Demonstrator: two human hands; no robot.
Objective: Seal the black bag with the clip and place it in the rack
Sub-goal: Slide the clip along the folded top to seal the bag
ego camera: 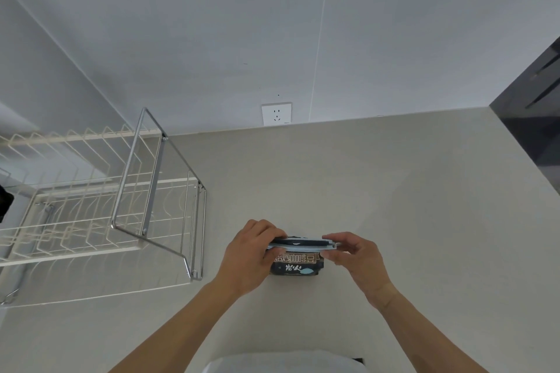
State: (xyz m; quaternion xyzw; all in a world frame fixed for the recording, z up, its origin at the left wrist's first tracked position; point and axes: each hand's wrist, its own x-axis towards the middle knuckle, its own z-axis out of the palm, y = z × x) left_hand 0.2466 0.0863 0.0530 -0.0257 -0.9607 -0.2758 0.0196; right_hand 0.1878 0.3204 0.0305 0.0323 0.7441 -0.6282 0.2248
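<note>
A small black bag (295, 266) with pale printed characters stands upright on the counter in the lower middle of the head view. A long pale blue-grey clip (303, 245) lies across its top edge. My left hand (251, 254) pinches the clip's left end and the bag's top corner. My right hand (354, 254) pinches the clip's right end between thumb and fingers. Whether the clip is snapped closed I cannot tell. The wire rack (157, 215), cream wire with a chrome frame, stands to the left of the bag.
A white wall socket (276, 113) sits on the grey wall behind the counter. A dark panel (533, 118) bounds the counter at the right. Pale counter surface (394, 206) spreads around the bag. A white garment shows at the bottom edge.
</note>
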